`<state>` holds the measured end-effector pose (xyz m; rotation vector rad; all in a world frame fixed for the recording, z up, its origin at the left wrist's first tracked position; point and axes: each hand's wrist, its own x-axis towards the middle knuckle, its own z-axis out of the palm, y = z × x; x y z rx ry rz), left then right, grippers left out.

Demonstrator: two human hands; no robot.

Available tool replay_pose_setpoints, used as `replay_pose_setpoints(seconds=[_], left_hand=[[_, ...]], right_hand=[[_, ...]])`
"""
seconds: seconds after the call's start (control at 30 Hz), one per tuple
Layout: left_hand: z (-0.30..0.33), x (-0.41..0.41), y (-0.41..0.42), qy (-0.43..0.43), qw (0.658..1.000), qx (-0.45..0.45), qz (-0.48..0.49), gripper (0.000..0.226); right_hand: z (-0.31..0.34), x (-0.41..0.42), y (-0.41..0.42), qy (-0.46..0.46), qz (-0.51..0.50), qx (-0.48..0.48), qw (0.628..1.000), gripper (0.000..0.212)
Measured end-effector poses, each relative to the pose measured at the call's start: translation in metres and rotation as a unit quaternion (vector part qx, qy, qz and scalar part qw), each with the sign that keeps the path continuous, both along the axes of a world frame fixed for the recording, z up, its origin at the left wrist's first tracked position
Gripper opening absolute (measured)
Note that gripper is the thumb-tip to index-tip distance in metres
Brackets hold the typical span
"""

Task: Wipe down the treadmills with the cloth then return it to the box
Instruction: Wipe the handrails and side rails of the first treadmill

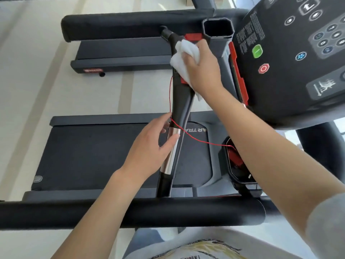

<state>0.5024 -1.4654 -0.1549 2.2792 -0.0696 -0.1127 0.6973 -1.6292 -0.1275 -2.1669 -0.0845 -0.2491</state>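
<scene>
Right hand [202,71]: grip pressed flat on the white cloth [183,53], fingers together, pinning it against the upper part of the black handle bar [180,101]. The cloth is bunched; most of it shows above and to the left of the hand, and a small corner hangs out below the palm. It lies just beside a red clip [193,37] at the top of the bar.

Left hand [149,148]: grip loosely curled round the lower, silver section [170,154] of the same bar, thumb on the near side, fingertips touching the metal. Nothing else is in this hand.

A thin red cord [194,138] runs down alongside the bar, crosses it just above the left hand's fingers, and leads right to a red-and-black fitting [234,161] partly hidden behind the right forearm.

The bar stands tilted, its foot near the padded black handrail [130,214] that crosses the view closest to the person. Beyond lies the treadmill belt [104,156], with part of a lettered logo visible. A second treadmill [119,49] stands farther off on the pale floor [28,81], with its own padded rail.

At upper right, the control console [291,58] carries a green button, a red octagonal button and a keypad. A dark open cup holder [217,29] sits just left of it.

The box cannot be seen from here.
</scene>
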Motion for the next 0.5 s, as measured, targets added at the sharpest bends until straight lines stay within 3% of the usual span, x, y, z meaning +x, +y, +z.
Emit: replay_pose_setpoints(seconds=[0.27,0.5], left_hand=[[-0.003,-0.030,0.035,0.030,0.998,0.009,-0.047,0.075],[-0.005,-0.065,0.094,-0.005,0.989,0.053,-0.137,0.045]], right_hand=[[0.000,-0.111,0.008,-0.043,0.044,-0.125,0.990,0.032],[0.033,-0.193,0.035,-0.097,-0.020,-0.166,0.981,0.033]])
